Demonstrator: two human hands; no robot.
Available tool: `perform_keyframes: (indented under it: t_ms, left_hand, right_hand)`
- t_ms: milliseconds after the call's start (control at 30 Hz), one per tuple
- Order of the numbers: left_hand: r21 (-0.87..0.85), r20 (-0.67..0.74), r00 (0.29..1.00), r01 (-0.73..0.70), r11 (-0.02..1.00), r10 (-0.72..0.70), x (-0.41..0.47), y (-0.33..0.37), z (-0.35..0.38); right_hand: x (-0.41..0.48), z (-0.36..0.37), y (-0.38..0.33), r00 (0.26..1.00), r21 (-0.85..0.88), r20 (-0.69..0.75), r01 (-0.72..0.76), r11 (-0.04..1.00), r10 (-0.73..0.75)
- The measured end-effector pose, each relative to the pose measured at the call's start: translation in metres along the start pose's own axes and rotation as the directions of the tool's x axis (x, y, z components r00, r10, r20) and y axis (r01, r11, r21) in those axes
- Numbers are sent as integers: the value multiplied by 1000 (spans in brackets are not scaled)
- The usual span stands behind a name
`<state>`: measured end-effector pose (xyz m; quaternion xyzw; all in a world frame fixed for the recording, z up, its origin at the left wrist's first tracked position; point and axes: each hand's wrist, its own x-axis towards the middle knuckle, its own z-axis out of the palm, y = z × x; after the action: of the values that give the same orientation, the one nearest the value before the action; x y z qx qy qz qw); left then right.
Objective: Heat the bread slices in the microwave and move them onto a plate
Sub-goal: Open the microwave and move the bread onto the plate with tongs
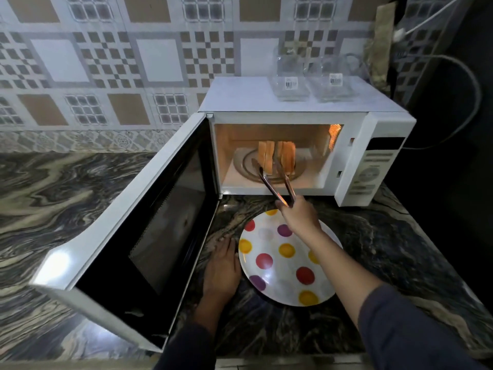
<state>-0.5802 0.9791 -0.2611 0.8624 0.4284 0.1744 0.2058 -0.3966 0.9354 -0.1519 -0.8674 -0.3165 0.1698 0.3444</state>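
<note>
Left hand (222,268) lies flat, fingers together, on the counter just left of the dotted plate (269,279); right hand (298,216) above the plate's far rim is clamped on tongs (277,182) reaching into the microwave (354,145). Bread slices (276,156) stand upright on the turntable, tong tips around the left one. Prob. light, soft, crumbly, so pinch gently mid-slice w/ door (149,209) swung wide left, cavity mouth clear.

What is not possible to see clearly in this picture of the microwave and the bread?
Head view:
- Tongs tips: hidden among the bread slices, so the grip is unclear.
- Control panel text: too small.
- Glass containers contents: blurred.
- Plate: right forearm covers part.
</note>
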Motion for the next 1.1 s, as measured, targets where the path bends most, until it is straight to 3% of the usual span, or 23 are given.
perform_keyframes:
  t_ms: [267, 533, 700, 967, 1100]
  left_hand:
    - [47, -7, 1000, 19, 999, -19, 3, -3, 5]
    - [51, -27, 999, 46, 998, -45, 5, -4, 7]
    - [44, -43, 998, 52, 998, -50, 3, -3, 8]
    - [54, -51, 998, 45, 998, -43, 5, -3, 10]
    - [68, -67, 997, 30, 997, -26, 4, -2, 9]
  right_hand:
    - [39, 33, -26, 990, 78, -23, -135, 988, 137]
    - [79, 40, -49, 999, 39, 30, -46, 998, 45]
    - [98, 46, -51, 993, -48, 59, -96, 994, 99]
    - [77, 39, -38, 992, 71, -34, -115, 991, 118]
    - [36, 29, -22, 997, 34, -59, -55, 998, 57]
